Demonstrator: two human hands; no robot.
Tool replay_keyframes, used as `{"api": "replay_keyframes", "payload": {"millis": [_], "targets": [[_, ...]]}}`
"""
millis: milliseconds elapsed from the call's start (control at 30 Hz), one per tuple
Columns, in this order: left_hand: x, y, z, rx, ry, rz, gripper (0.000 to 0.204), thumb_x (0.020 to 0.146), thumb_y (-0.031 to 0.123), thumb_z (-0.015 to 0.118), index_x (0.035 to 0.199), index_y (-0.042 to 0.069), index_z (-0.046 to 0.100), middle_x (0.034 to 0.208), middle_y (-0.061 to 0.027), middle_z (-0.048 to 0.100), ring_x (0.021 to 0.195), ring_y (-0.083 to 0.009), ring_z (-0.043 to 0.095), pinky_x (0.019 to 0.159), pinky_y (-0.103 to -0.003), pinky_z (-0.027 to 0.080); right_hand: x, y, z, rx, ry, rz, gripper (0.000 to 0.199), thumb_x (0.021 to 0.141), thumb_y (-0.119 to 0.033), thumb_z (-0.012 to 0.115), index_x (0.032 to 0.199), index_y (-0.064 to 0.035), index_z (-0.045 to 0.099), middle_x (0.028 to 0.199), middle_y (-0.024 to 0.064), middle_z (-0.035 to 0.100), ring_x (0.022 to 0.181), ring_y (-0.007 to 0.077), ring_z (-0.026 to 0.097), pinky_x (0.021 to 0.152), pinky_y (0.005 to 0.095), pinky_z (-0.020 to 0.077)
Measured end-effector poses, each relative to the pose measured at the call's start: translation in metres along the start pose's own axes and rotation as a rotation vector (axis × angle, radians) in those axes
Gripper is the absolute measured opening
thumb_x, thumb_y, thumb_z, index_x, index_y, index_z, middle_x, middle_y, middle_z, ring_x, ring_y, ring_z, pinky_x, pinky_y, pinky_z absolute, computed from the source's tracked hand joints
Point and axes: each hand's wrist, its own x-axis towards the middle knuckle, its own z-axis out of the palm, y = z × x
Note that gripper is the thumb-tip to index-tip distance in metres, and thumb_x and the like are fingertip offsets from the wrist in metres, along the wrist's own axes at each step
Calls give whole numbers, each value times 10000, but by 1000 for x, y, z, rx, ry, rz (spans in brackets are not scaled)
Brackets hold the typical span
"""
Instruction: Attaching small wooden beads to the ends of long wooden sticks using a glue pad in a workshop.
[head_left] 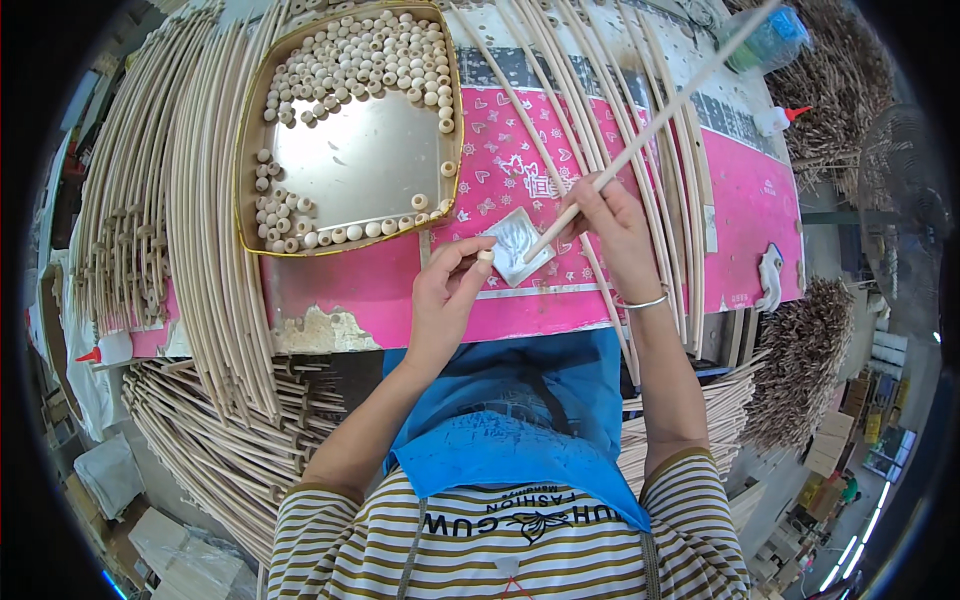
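Between thumb and fingers, my left hand (445, 300) pinches a small wooden bead (486, 256). My right hand (622, 235) grips a long, pale wooden stick (660, 118) near its lower end. The stick slants up to the far right, and its lower tip is at a small white square dish (512, 243) with a whitish, shiny coating inside. The held bead is close to the dish's left edge. Beyond my left hand lies a yellow-rimmed metal tray (345, 165) with many loose wooden beads (360, 50) at its far side and near edge.
Bare sticks (215, 220) are piled left of the tray; others (570, 90) lie to the right on the pink table cover (740, 200). A white glue bottle with a red tip (775, 120) stands far right. Bundled sticks (230, 440) lie below the table edge. A fan (905, 180) is at right.
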Motion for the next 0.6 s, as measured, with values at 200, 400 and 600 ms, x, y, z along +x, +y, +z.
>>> {"api": "replay_keyframes", "payload": {"millis": [200, 400, 600], "targets": [[3, 9, 10, 27, -77, 72, 259, 970, 34, 619, 1223, -7, 654, 1091, -81, 649, 980, -132, 637, 884, -266, 508, -10, -8, -1, 117, 99, 36, 271, 1057, -304, 539, 972, -56, 607, 830, 39, 640, 723, 116, 635, 675, 258, 528], [1, 16, 16, -74, -59, 28, 226, 958, 13, 615, 1178, -12, 660, 1053, -83, 671, 974, -151, 666, 887, -288, 533, -13, -7, 9, 173, 177, 36, 272, 1042, -316, 570, 967, -58, 615, 791, 37, 639, 680, 112, 642, 642, 264, 555], [-3, 17, 13, 19, -87, 54, 221, 944, 2, 625, 1161, -11, 664, 1039, -87, 675, 964, -149, 671, 873, -287, 538, -14, 0, 8, 157, 171, 34, 268, 1034, -312, 586, 967, -54, 618, 788, 35, 646, 661, 110, 657, 615, 255, 554]]}}
